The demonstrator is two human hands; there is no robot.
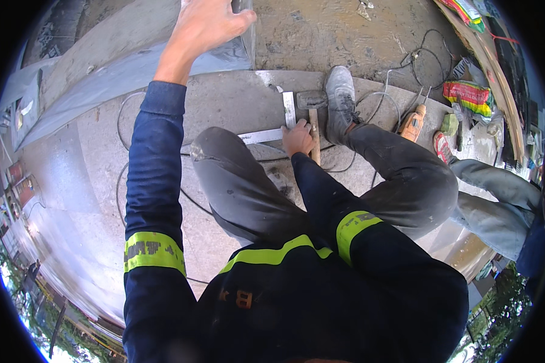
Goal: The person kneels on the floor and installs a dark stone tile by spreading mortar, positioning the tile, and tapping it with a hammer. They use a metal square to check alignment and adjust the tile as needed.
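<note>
My left hand (211, 25) reaches to the top edge of the view, beside the corner of a smooth grey raised slab (221, 57). Its thumb is stretched out sideways; the other fingers are cut off by the frame, and nothing shows in it. Low between my knees, my right hand (298, 139) has its fingers curled at the corner of an L-shaped metal square (263, 136) on the floor. Right against that hand lies a hammer (312, 100), dark head away from me, its wooden handle (314, 136) beside my fingers.
An orange power drill (412, 124) lies right of my grey shoe (341, 91). Black cables (378, 103) loop over the concrete floor. Red and yellow bags (468, 97) lie by a wooden board (496, 78). Another person's leg (496, 181) is close on the right.
</note>
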